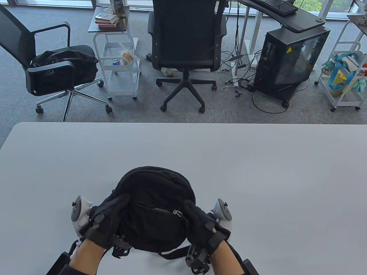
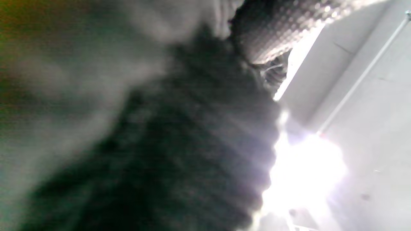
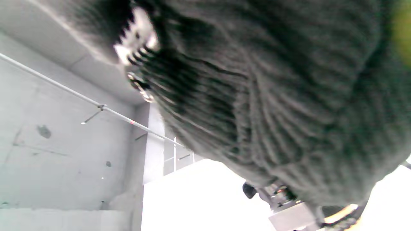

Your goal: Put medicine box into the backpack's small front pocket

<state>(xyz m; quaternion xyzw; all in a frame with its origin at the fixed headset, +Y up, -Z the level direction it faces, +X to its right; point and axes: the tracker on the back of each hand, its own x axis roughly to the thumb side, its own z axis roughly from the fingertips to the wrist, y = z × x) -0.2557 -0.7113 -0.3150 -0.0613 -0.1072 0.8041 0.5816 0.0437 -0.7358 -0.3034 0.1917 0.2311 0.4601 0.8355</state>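
Both hands (image 1: 154, 223) around backpack (image 1: 156, 206)

Your work surface is a pale grey table (image 1: 258, 172) with a rounded far-left corner, its far edge running straight across in front of the carpeted office floor. One thing lies directly on it: a black backpack (image 1: 154, 206), set close to the near edge and slightly left of the middle. It lies with its rounded top toward the far edge and a zippered pocket facing up. A black strap (image 1: 172, 253) trails from its underside onto the tabletop at the near edge. You can see no medicine box on the table.
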